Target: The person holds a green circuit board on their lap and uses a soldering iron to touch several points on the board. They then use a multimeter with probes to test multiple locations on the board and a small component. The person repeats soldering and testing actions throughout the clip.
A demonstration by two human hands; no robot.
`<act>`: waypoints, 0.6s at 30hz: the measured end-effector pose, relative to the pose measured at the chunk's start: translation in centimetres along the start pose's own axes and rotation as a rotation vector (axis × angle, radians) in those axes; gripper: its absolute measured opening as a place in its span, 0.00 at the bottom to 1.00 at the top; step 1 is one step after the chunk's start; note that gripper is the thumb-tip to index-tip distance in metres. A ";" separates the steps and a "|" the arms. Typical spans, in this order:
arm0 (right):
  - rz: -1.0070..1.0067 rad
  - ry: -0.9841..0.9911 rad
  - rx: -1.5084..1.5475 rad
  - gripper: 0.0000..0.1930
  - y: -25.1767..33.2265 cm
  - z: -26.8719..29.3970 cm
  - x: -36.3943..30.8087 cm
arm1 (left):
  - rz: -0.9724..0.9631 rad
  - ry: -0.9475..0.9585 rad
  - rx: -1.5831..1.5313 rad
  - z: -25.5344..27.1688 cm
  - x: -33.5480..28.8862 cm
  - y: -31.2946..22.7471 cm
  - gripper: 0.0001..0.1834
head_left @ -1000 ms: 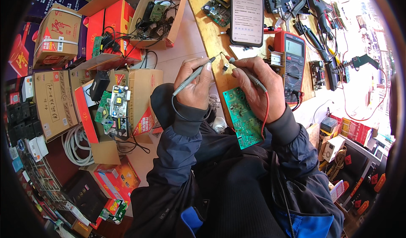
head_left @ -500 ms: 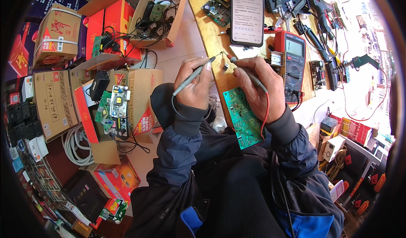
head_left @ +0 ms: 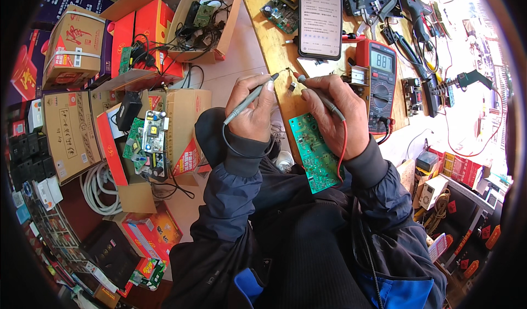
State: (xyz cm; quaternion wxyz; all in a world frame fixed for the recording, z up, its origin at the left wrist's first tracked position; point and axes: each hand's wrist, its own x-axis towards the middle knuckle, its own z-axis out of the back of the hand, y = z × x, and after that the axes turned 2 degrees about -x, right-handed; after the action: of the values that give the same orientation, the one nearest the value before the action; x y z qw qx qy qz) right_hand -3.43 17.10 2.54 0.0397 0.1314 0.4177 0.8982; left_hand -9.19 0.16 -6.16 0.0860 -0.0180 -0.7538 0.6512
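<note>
My left hand (head_left: 251, 105) is closed around a grey test probe (head_left: 245, 105) with a black lead. A second test probe (head_left: 331, 105), with a red lead, is gripped in my right hand (head_left: 341, 111). The two probe tips come close together over the bench edge at a tiny dark part (head_left: 288, 69); whether both touch it is too small to tell. Just below lies a small black component with metal legs (head_left: 292, 86). Beneath my right hand is a green circuit board (head_left: 313, 154), partly covered by the wrist. The red multimeter (head_left: 380, 81) stands to the right, large digits on its display.
A phone (head_left: 320, 21) with text on its screen stands on the wooden bench (head_left: 269, 40). Behind it are pliers (head_left: 377, 7), a glue gun (head_left: 415, 12) and another circuit board (head_left: 281, 13). Open cartons of electronics (head_left: 222, 45) crowd the floor at left, near a coiled white cable (head_left: 90, 188).
The multimeter's display, blank before, now shows digits. My right hand has shifted very slightly; my left hand and the board stay where they were.
</note>
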 end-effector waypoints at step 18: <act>-0.041 -0.027 0.022 0.09 0.3 0.1 0.0 | 0.019 -0.009 -0.013 -0.1 0.0 -0.2 0.10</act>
State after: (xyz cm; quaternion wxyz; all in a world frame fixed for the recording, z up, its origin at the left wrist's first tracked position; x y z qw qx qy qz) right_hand -3.38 16.93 2.83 0.0625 0.1354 0.4296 0.8906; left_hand -9.12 0.21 -5.95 0.0761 -0.0227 -0.7581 0.6473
